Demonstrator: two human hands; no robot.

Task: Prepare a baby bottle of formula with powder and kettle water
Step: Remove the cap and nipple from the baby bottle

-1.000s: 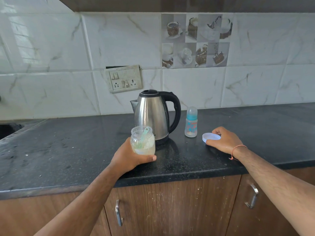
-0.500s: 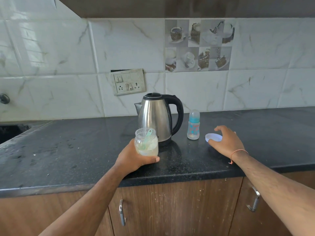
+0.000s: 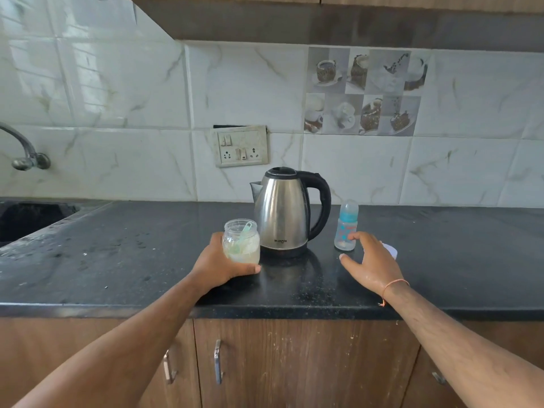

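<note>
Left hand (image 3: 216, 262) gripping an open jar (image 3: 241, 241) of powder standing on the counter (image 3: 117, 260), right hand (image 3: 372, 262) hovering with fingers spread and loose beside the baby bottle (image 3: 346, 226), white lid (image 3: 390, 251) peeking out behind it, kettle (image 3: 284, 212) sitting between jar and bottle

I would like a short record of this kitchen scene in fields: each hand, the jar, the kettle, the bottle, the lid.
left hand: grips the powder jar near its base
right hand: open, fingers spread, above the counter near the baby bottle
powder jar: open, upright on the counter, green scoop inside
kettle: steel, lid closed, behind the jar
baby bottle: upright, cap on, right of the kettle
white lid: flat on the counter, partly hidden by the right hand
</note>
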